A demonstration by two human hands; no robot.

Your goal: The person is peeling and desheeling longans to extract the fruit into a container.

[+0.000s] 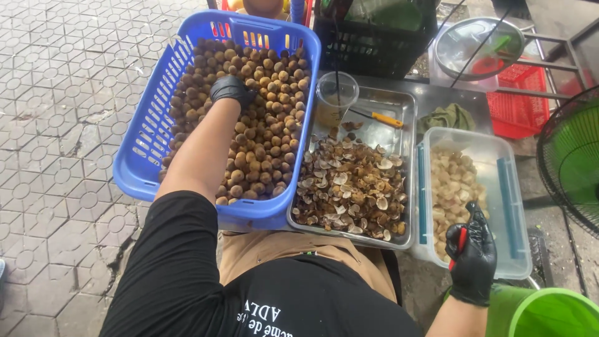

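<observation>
Over the blue basket I am reaching my left hand, fingers curling narrow onto the brown fruits; my right hand is gripping a red-handled tool beside the clear tub, keeping peeled flesh apart from shells in the steel tray.

Daylight, outdoors. Grey patterned paving floor left, cracked in places. Green fan guard right. Metal frame behind.

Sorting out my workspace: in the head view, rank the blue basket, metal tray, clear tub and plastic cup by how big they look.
1. blue basket, clearly largest.
2. metal tray and clear tub: look alike, so unranked.
3. plastic cup, smallest.
</observation>
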